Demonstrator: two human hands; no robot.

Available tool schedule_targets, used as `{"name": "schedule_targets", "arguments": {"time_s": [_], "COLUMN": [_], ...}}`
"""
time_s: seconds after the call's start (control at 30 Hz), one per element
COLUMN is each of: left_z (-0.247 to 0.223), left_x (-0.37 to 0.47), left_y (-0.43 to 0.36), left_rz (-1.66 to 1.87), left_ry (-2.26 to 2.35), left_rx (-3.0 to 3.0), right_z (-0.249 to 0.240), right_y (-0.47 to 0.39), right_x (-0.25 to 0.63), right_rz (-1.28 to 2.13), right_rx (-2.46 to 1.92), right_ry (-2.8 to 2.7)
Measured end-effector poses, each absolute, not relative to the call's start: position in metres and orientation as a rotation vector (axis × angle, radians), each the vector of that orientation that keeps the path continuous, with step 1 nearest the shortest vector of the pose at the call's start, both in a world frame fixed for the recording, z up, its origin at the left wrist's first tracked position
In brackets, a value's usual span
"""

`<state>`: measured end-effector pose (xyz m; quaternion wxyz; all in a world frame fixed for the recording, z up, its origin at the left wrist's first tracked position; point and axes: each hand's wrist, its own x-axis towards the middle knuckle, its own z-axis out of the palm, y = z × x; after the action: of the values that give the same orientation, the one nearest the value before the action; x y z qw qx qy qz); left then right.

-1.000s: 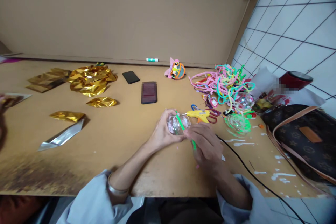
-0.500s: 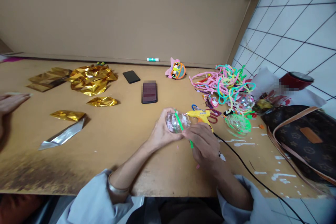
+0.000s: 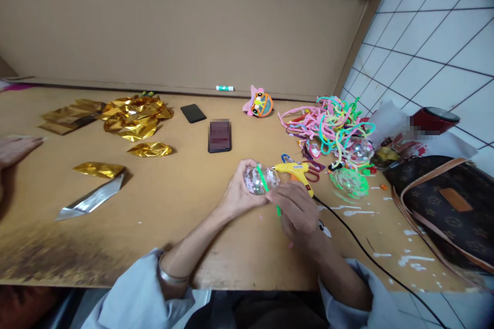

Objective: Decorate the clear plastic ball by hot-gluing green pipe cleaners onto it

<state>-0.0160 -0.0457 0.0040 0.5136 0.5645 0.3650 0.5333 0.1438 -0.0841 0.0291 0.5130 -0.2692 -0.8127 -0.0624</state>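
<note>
Near the middle of the table, my left hand [image 3: 240,193] is wrapped round a clear ball [image 3: 252,180] with pinkish bits showing in it. A bright green strip [image 3: 262,177] runs across the ball's surface. My right hand [image 3: 296,208] pinches the strip at the ball's lower right side, and its green end sticks out below the fingers. Just behind my right hand lies a yellow glue gun [image 3: 295,168], its nozzle close to the ball. Scissors with dark red handles [image 3: 314,172] lie partly behind the glue gun.
Colourful fuzzy stems [image 3: 328,123] and a green-wrapped ball [image 3: 350,183] lie to the right, near a brown bag [image 3: 443,205]. A black cord [image 3: 358,239] crosses the right side. Two phones [image 3: 219,136], gold foil [image 3: 133,115] and a decorated ball [image 3: 260,103] lie behind. Another person's hand [image 3: 19,151] is far left.
My right hand has shifted slightly left, closer to the ball, with the green strip's end. The ball and my left hand have hardly moved.
</note>
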Motion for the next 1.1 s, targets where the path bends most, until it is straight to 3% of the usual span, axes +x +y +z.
{"name": "schedule_targets", "arguments": {"time_s": [1.1], "left_z": [0.0070], "left_x": [-0.0131], "left_y": [-0.0461], "left_rz": [1.315], "left_ry": [0.935], "left_rx": [1.247], "right_z": [0.0221], "right_y": [-0.0848], "right_x": [0.1392], "right_rz": [-0.162], "right_rx": [-0.722], "right_ry": [-1.952]}}
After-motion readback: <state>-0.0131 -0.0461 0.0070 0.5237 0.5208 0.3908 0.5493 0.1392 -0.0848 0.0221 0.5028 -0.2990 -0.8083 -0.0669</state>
